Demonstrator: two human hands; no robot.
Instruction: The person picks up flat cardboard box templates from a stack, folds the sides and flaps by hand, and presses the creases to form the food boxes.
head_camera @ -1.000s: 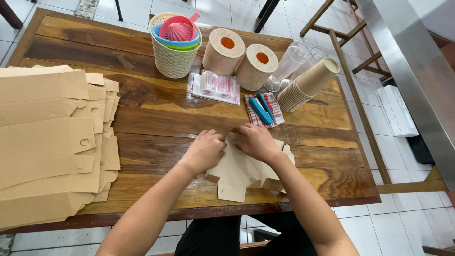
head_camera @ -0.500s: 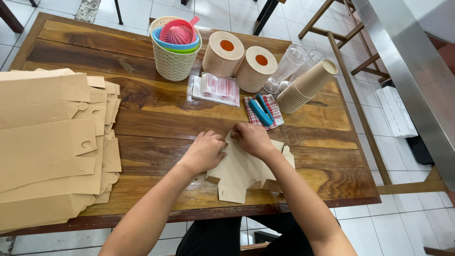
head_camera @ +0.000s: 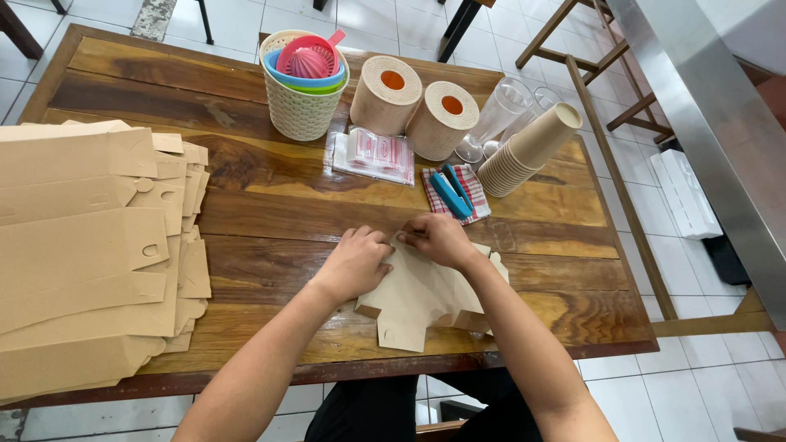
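A flat brown cardboard box blank (head_camera: 413, 299) lies on the wooden table (head_camera: 270, 205) near its front edge. My left hand (head_camera: 356, 262) presses on the blank's left part with curled fingers. My right hand (head_camera: 438, 237) pinches the blank's far edge, fingertips close to those of the left hand. Part of the blank is hidden under my hands and right forearm.
A big stack of flat cardboard blanks (head_camera: 82, 254) covers the table's left side. At the back stand a woven basket with plastic bowls (head_camera: 304, 82), two tape rolls (head_camera: 417, 106), a plastic packet (head_camera: 372, 155), a blue stapler on a checked cloth (head_camera: 454, 192), stacked paper cups (head_camera: 528, 147) and clear cups (head_camera: 499, 115).
Both hands have shifted slightly away from me along the blank, fingertips drawing closer at its far edge. Everything else stays put.
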